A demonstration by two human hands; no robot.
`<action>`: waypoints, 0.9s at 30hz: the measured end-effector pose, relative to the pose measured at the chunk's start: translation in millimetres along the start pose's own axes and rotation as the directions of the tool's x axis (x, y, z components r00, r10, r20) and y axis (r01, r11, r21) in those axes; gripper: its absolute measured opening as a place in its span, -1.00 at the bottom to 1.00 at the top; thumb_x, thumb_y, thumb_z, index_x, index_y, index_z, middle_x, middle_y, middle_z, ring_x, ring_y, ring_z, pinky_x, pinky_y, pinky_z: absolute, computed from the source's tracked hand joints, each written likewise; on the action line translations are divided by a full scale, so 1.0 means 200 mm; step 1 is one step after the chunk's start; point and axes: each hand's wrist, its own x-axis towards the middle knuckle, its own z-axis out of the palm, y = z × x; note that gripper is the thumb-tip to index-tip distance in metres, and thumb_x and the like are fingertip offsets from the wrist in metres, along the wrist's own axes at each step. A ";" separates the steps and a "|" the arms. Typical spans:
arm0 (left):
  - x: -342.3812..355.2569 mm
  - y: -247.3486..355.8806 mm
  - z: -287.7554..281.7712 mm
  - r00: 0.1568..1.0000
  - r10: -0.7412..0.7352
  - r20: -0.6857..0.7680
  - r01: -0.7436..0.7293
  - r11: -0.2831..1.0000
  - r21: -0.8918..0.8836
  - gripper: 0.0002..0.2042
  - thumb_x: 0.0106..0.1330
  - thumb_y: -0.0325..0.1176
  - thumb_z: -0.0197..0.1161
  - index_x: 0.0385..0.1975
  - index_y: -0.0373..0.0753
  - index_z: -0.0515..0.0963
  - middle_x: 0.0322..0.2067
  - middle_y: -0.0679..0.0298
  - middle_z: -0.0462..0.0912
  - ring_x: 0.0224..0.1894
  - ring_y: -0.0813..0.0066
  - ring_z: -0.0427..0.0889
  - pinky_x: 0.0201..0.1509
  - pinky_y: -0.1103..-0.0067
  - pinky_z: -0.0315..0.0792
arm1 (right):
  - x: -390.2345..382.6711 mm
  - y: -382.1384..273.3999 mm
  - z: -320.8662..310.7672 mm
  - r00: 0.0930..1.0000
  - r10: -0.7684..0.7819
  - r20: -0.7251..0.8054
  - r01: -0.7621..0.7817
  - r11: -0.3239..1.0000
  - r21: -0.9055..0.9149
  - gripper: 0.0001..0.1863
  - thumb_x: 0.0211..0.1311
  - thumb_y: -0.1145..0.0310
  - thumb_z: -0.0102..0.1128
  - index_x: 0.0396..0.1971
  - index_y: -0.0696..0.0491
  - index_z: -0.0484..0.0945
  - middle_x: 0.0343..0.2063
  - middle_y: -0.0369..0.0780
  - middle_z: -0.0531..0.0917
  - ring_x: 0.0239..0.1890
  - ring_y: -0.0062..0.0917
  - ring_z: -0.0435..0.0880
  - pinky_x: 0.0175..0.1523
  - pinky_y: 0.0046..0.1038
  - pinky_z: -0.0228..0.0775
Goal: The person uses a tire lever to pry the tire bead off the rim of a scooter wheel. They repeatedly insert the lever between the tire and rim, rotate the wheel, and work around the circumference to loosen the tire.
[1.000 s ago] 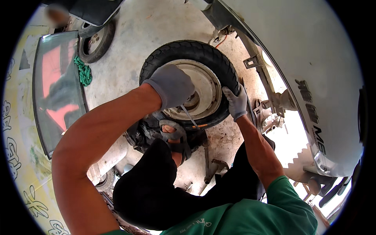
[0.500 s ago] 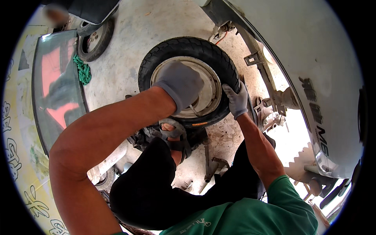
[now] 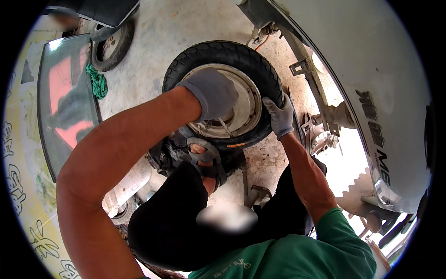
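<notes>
Gripping the wheel (image 3: 223, 56): left hand (image 3: 211, 93) on hub, right hand (image 3: 280, 117) on tyre.

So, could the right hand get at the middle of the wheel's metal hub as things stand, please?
Probably not straight away. The right hand grips the tyre at its right edge, while the left hand lies over the centre of the hub, covering it; only the hub's outer ring lies bare.

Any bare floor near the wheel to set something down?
Free: concrete floor above the black-tyred wheel, between the small spare tyre and the white vehicle body; also left of the wheel, by the green rag. Crowded: below the wheel, where the sandalled foot and dark machinery sit; both gloved hands, left hand and right hand, are on the wheel.
</notes>
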 end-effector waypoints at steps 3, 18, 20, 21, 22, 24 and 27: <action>0.04 -0.03 0.01 0.999 0.045 -0.006 -0.045 0.999 0.005 -0.83 0.25 -0.29 0.24 -0.43 -0.13 0.77 -0.40 0.18 0.79 -0.27 0.16 0.80 -0.19 0.31 0.63 | 0.00 0.00 -0.02 1.000 0.020 -0.018 -0.019 1.000 0.018 -0.37 0.18 0.15 0.62 0.07 0.26 0.55 -0.12 -0.21 0.75 -0.13 -0.60 0.70 0.02 -0.51 0.56; 0.07 -0.03 0.08 0.999 -0.018 -0.049 0.017 0.999 -0.029 -0.81 0.24 -0.27 0.21 -0.47 -0.12 0.75 -0.48 0.21 0.76 -0.34 0.20 0.78 -0.20 0.28 0.60 | 0.02 0.11 -0.05 0.992 0.120 -0.031 -0.120 0.993 0.012 -0.45 0.19 0.24 0.56 0.07 0.23 0.56 -0.21 -0.22 0.74 -0.21 -0.61 0.68 -0.04 -0.52 0.53; 0.05 -0.01 0.07 0.999 -0.033 -0.023 0.033 0.999 0.014 -0.80 0.26 -0.22 0.22 -0.45 -0.11 0.76 -0.47 0.20 0.76 -0.34 0.18 0.78 -0.19 0.27 0.59 | 0.01 0.12 -0.02 0.995 -0.056 -0.088 0.049 0.995 -0.082 -0.38 0.13 0.15 0.61 0.05 0.24 0.59 -0.22 -0.15 0.79 -0.22 -0.50 0.76 -0.03 -0.43 0.60; 0.05 0.00 0.07 0.999 -0.039 -0.010 0.040 0.999 0.031 -0.79 0.28 -0.20 0.22 -0.45 -0.10 0.76 -0.47 0.19 0.76 -0.34 0.17 0.77 -0.19 0.27 0.59 | 0.01 0.11 -0.02 0.996 -0.026 -0.085 0.020 0.998 -0.066 -0.37 0.12 0.14 0.62 0.05 0.24 0.60 -0.22 -0.15 0.79 -0.23 -0.50 0.77 -0.04 -0.43 0.61; 0.05 -0.02 0.07 1.000 -0.023 -0.014 0.023 1.000 0.016 -0.77 0.29 -0.16 0.22 -0.44 -0.10 0.76 -0.47 0.19 0.76 -0.34 0.16 0.77 -0.19 0.27 0.59 | 0.02 0.11 -0.02 0.997 0.005 -0.080 -0.009 0.999 -0.049 -0.37 0.11 0.12 0.62 0.05 0.24 0.60 -0.21 -0.15 0.80 -0.23 -0.50 0.77 -0.05 -0.42 0.61; 0.07 -0.04 0.05 1.000 0.001 -0.017 -0.002 1.000 -0.018 -0.73 0.32 -0.09 0.22 -0.43 -0.09 0.76 -0.47 0.17 0.76 -0.34 0.13 0.77 -0.19 0.26 0.58 | 0.04 0.14 -0.04 0.995 0.068 -0.076 -0.078 0.987 -0.143 -0.35 0.09 0.10 0.63 0.05 0.23 0.61 -0.19 -0.12 0.80 -0.20 -0.50 0.79 -0.03 -0.42 0.61; 0.08 -0.06 0.00 0.996 -0.019 0.090 0.020 1.000 -0.004 -0.79 0.24 -0.20 0.26 -0.39 -0.11 0.79 -0.34 0.19 0.81 -0.23 0.13 0.79 -0.15 0.29 0.63 | 0.03 0.10 -0.02 0.991 0.096 -0.088 -0.108 0.985 -0.135 -0.31 0.07 0.05 0.64 0.07 0.22 0.60 -0.17 -0.10 0.80 -0.12 -0.47 0.79 0.03 -0.40 0.60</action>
